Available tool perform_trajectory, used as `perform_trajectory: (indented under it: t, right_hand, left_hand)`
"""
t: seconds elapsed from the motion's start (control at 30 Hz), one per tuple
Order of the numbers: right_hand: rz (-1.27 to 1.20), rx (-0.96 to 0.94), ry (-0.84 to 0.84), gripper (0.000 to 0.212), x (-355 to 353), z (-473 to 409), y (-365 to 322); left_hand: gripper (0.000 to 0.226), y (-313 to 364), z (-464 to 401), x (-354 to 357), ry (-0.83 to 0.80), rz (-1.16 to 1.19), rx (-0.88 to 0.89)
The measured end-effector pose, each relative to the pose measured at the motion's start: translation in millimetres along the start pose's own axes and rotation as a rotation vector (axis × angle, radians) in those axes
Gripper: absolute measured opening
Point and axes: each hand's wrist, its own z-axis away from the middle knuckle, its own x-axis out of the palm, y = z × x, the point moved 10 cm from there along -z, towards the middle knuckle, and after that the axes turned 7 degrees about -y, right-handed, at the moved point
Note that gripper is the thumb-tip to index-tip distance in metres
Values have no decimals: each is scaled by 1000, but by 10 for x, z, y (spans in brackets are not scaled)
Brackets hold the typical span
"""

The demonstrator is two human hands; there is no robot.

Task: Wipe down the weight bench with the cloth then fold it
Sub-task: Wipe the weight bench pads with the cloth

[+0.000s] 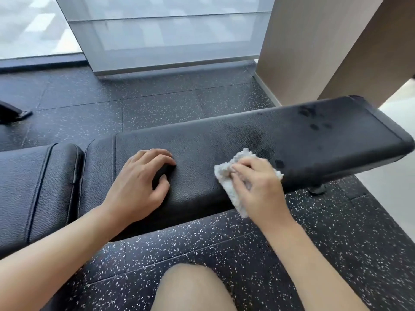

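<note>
White cloth [226, 176], one bench [314, 133], two hands

Setting: gym or fitness room. Evidence: black rubber floor tiles [157, 104] with white speckle; padded weight bench [280, 135] in black textured vinyl, split into seat and back pads. Beyond the bench, a floor-to-ceiling window [170, 30] with frosted lower panel; beige wall panel [303, 48] alongside it.
</note>
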Motion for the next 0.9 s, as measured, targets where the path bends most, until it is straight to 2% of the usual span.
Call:
perform_trajectory:
  t: [0.07, 0.13, 0.23, 0.33, 0.4, 0.5, 0.63, 0.7, 0.8, 0.9]
  right_hand:
    - [25, 132, 90, 17, -269, -19, 467]
    - [19, 195, 148, 16, -327, 2, 587]
    - [-19, 107, 141, 10, -22, 33, 84]
    - [-119, -49, 29, 9, 495, 134, -710]
    - [-150, -110, -22, 15, 635, 187, -965]
    - [-123, -123, -39, 15, 451, 157, -668]
    - [-30, 130, 57, 15, -98, -8, 296]
    - [0, 241, 101, 14, -205, -136, 545]
    - [27, 241, 63, 15, -16, -327, 331]
    - [-20, 110, -50, 14, 348, -421, -235]
  left_hand:
    - [33, 11, -5, 8, 6, -2, 6]
    - [33, 5, -12, 16, 13, -2, 8]
    - [34, -22, -13, 17, 8, 3, -16]
    - [38, -28, -26, 11, -15, 17, -34]
    - [40, -16, -27, -1, -34, 14, -36]
    - [40, -21, -35, 1, -51, 8, -29]
    - [37, -42, -16, 6, -34, 12, -26]
    - [36, -51, -25, 13, -15, 5, -8]
    - [35, -69, -23, 33, 15, 1, 4]
    - [34, -87, -7, 17, 14, 42, -7]
